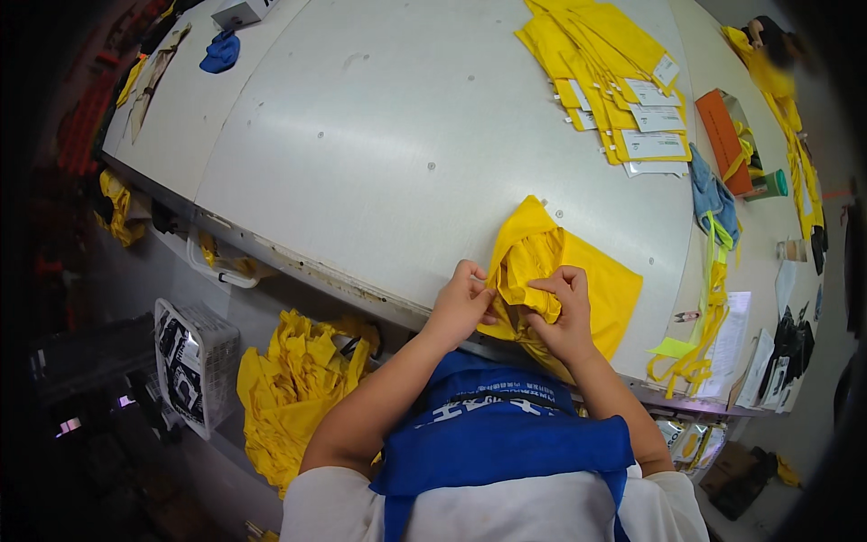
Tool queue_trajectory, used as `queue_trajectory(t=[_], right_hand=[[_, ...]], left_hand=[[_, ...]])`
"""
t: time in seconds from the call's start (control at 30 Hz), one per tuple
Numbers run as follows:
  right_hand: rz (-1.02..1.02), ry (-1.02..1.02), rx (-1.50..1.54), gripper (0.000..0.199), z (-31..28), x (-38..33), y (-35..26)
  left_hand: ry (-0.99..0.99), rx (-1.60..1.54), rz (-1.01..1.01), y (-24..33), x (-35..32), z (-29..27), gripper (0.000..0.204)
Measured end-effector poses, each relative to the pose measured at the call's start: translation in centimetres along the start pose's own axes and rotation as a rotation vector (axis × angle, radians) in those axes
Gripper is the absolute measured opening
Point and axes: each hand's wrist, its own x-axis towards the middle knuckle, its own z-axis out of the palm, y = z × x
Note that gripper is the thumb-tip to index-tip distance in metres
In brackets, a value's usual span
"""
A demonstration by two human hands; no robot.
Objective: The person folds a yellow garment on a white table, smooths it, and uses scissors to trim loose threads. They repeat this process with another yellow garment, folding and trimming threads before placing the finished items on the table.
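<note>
A piece of yellow cloth lies at the table's near edge in front of me, its upper part folded and bunched into loose pleats. My left hand is closed at the cloth's left edge, thumb and fingers pinching it. With its fingers closed on the crumpled middle, my right hand grips the same cloth from the right. Its thumb and forefinger press a fold together. What lies under the bunched part is hidden.
Flat yellow cloth pieces with white labels lie piled at the far right. Beside them are an orange box, a blue cloth, yellow straps and small snips. Below left sit a yellow cloth heap and a white basket.
</note>
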Motion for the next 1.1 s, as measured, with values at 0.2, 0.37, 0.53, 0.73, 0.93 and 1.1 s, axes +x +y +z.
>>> queue_trajectory(t=[0.2,0.37,0.53,0.73,0.93,1.1], right_hand=[[0.079,0.07,0.114,0.036,0.3,-0.3,0.9],[0.118,0.065,0.183,0.035,0.4,-0.6,1.6],[0.109,0.06,0.187,0.034,0.4,-0.7,1.3],[0.146,0.071,0.268,0.036,0.4,-0.8,1.5],[0.367,0.123,0.71,0.033,-0.4,-0.8,2.9],[0.703,0.064,1.32,0.037,-3.1,-0.9,2.3]], left_hand=[[0.108,0.156,0.249,-2.6,-0.9,0.2,0.019],[0.136,0.266,0.326,0.0,-1.8,2.0,0.018],[0.072,0.114,0.355,-1.6,-0.9,1.2,0.009],[-0.118,-0.332,0.131,0.4,-2.0,-1.0,0.003],[-0.031,0.366,0.765,1.3,0.1,0.6,0.021],[-0.212,0.65,0.797,4.9,1.9,2.4,0.019]])
